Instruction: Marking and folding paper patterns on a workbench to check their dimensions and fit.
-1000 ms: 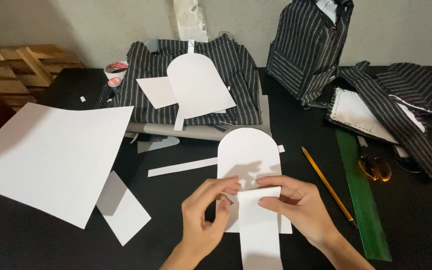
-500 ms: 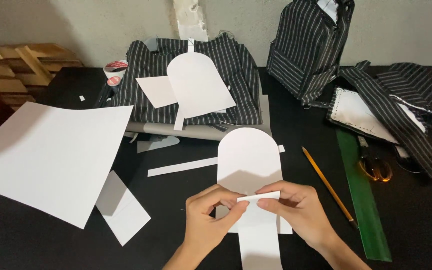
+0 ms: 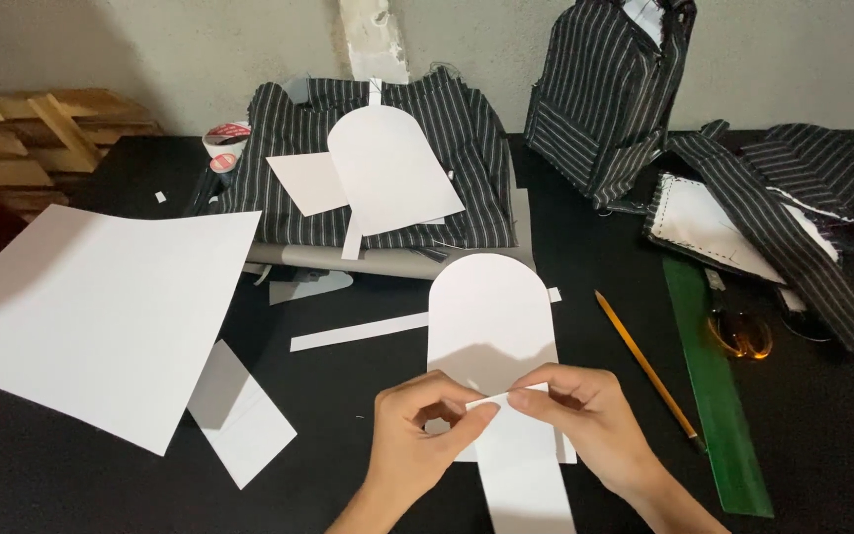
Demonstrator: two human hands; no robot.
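Low centre of frame: left hand and right hand both pinched a paper strip over the arched card | to do well: keep the strip flat and straight | count: two arched cards, one pencil, one ruler, one big sheet.

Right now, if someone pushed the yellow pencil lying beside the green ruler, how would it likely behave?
The yellow pencil looks thin, stiff and light, so it would probably slide or roll easily on the black table. The green ruler lying beside it would likely stop a roll that way.
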